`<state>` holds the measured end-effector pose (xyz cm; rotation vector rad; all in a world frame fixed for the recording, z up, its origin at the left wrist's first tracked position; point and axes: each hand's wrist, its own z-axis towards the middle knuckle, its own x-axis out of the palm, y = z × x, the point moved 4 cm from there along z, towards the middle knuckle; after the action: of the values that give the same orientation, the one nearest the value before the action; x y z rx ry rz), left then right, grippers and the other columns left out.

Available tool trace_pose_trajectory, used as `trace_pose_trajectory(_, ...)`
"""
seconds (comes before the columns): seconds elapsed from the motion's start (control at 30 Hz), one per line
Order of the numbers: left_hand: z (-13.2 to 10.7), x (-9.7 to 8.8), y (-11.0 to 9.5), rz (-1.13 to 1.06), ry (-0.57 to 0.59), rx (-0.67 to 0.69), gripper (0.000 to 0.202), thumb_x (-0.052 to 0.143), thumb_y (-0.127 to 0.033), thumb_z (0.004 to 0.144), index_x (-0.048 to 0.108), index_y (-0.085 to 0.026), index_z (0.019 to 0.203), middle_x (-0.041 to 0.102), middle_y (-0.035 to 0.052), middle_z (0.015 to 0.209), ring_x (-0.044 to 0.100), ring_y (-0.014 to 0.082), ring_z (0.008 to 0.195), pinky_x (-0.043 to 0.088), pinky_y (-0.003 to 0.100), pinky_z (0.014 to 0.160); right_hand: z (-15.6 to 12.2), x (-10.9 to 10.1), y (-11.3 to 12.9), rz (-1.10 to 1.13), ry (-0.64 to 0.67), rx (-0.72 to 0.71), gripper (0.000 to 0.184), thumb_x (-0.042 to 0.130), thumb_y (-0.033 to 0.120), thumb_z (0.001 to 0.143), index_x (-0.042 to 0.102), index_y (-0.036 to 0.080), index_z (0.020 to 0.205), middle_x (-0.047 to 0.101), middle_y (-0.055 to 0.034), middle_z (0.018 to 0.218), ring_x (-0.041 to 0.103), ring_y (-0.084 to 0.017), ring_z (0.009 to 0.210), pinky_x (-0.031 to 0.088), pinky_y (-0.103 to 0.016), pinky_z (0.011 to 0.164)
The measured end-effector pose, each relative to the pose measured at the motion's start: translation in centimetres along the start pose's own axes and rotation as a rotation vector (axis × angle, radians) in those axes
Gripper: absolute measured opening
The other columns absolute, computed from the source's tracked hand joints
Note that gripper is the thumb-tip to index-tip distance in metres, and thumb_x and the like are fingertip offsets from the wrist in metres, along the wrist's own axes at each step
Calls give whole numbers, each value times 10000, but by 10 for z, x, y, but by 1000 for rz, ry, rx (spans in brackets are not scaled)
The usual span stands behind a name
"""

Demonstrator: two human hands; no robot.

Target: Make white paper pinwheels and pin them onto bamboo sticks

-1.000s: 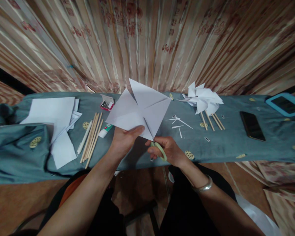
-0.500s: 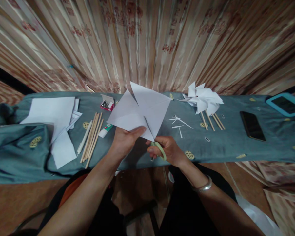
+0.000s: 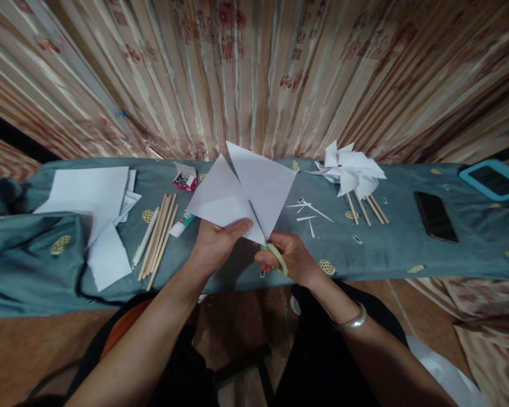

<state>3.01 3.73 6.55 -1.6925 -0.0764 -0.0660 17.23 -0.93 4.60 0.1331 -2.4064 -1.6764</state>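
My left hand (image 3: 216,240) grips a square sheet of white paper (image 3: 263,175) from below, its thumb on top and the other fingers hidden beneath. One slit runs in from the paper's far edge and another from the near corner. My right hand (image 3: 290,257) has its fingers through the pale green handles of a pair of scissors (image 3: 280,259). Their blades lie at the near slit, mostly hidden by the paper. Thin white paper scraps (image 3: 309,212) lie on the cloth to the right of the sheet.
White paper sheets (image 3: 89,189) lie at left, beside a white pen (image 3: 146,237) and several wooden sticks (image 3: 159,237). Nearby are a green-white tube (image 3: 181,225) and a small red box of pins (image 3: 185,180). Paper pinwheels (image 3: 352,169), a phone (image 3: 436,217) and a blue-framed tablet (image 3: 494,180) lie right.
The paper has shifted very slightly to the right. Both hands keep nearly the same place, and the scissors stay at the near corner.
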Motion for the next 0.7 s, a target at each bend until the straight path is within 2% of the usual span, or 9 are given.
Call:
trace_pose_trajectory(0.33,-1,-2,-2,24,-14,-9,250,763,-277,544,638,-145,716,690,56,754,622,202,690,537,329,684,0,1,1,-6,-16,-3,442,861,516,508,622,167,637,587,41,475,504,-81,418,429,-214,418)
trace_pose_trajectory(0.5,0,-3,0,3,-27,-7,273,775,-271,545,646,-156,756,708,66,815,654,228,753,546,358,747,1,-2,-12,-41,43,48,497,847,516,532,647,155,809,616,37,541,531,-86,461,434,-215,468)
trace_pose_trajectory(0.6,6,-8,-2,-39,-47,33,325,791,-264,531,652,-170,809,719,62,845,673,251,820,554,374,794,0,-11,-18,-223,68,38,508,818,522,586,632,163,894,621,49,574,528,-85,479,397,-207,474)
trace_pose_trajectory(0.7,15,-18,-3,-90,-73,96,444,814,-259,501,661,-176,909,722,57,869,672,263,888,561,377,820,-6,-31,-12,-641,-21,-47,411,789,491,658,634,175,871,577,67,540,500,-89,486,329,-210,475)
